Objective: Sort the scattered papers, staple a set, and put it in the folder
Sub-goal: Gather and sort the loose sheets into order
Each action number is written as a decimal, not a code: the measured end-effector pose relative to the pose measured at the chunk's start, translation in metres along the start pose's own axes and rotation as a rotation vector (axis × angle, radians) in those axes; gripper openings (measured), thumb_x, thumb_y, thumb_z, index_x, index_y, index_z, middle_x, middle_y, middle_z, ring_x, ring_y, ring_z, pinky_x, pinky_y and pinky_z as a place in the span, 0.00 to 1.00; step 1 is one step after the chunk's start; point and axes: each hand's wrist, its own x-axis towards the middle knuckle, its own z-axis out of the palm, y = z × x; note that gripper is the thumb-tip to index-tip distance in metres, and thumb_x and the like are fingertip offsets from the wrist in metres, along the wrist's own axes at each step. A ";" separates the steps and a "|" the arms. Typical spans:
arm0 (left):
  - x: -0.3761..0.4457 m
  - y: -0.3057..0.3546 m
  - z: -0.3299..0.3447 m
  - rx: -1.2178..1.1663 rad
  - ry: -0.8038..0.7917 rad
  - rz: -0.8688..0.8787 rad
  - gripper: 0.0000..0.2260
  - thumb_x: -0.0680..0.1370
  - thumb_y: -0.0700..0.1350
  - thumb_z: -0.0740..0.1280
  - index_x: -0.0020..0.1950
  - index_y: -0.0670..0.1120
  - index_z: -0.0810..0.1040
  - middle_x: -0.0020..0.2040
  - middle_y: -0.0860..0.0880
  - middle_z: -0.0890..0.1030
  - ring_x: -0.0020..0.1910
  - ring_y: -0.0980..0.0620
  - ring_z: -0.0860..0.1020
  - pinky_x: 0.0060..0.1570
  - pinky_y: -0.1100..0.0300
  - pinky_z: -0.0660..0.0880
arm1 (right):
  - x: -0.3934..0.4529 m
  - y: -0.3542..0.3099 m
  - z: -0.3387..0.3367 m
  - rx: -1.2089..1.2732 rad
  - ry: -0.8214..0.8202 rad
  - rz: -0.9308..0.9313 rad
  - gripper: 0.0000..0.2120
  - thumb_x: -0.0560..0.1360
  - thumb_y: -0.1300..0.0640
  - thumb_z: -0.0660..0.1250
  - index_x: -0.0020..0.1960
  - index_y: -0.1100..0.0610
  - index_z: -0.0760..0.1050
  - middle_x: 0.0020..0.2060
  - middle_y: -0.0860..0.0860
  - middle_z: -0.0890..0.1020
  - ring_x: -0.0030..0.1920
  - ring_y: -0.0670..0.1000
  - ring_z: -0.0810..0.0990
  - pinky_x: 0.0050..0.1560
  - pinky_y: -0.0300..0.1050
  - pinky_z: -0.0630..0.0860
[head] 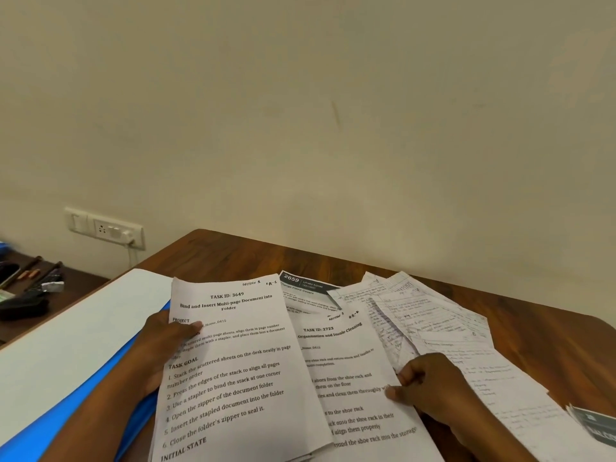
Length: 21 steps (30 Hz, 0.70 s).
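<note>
Papers (366, 345) spread over wooden desk (550, 345) | blue folder (140, 411) far left under blank sheet (76, 331) | left hand (160, 348) pinching "TASK ID: 3649" page (233, 368) | right hand (430, 385) fingers clamped on "TASK ID: 2723" page (353, 378) edge

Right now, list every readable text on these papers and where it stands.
Sheet under left hand: "TASK ID: 3649", "Bind and Insert Multi-page Document into Folder", "TASK GOAL".
Sheet under right hand: "TASK ID: 2723".
Dark-headed sheet: "2659".
Handwritten pages: too blurred to read.
</note>
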 end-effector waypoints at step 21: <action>0.001 -0.004 0.000 0.050 -0.027 0.023 0.05 0.80 0.35 0.70 0.56 0.39 0.79 0.38 0.39 0.87 0.31 0.41 0.86 0.27 0.51 0.81 | 0.031 -0.014 0.017 0.077 0.123 -0.002 0.16 0.61 0.51 0.87 0.41 0.49 0.83 0.42 0.44 0.85 0.43 0.46 0.83 0.49 0.47 0.83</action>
